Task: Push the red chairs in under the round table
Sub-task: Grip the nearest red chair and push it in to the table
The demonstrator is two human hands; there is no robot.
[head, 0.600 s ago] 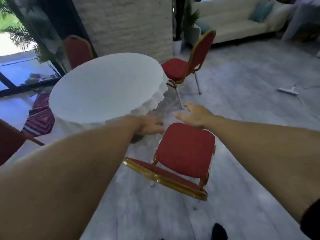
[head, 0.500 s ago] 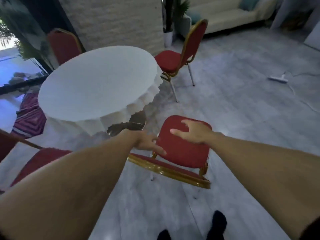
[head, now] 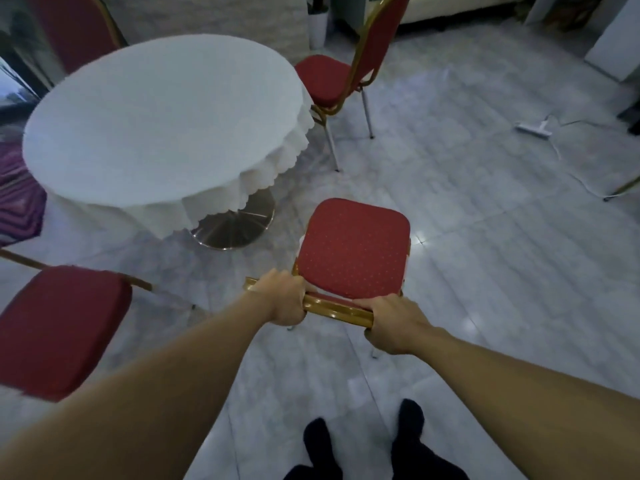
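Observation:
A red chair (head: 353, 247) with a gold frame stands right in front of me, its seat facing the round table (head: 162, 119), which wears a white cloth. My left hand (head: 282, 299) and my right hand (head: 394, 323) are both closed on the gold top rail of its backrest. The chair's seat is a short way from the table's shiny metal base (head: 239, 223). A second red chair (head: 55, 323) stands at the lower left, a third (head: 332, 74) at the table's far right, a fourth (head: 69, 26) behind the table.
My dark-socked feet (head: 363, 441) stand on the pale tiled floor. A white power strip (head: 533, 128) with a cable lies on the floor at the right. A patterned purple rug (head: 17, 199) lies left of the table. A white planter (head: 317, 26) stands by the brick wall.
Both hands came down from above the seat and closed on the backrest's top rail. The view tilted down and nearer to the chair.

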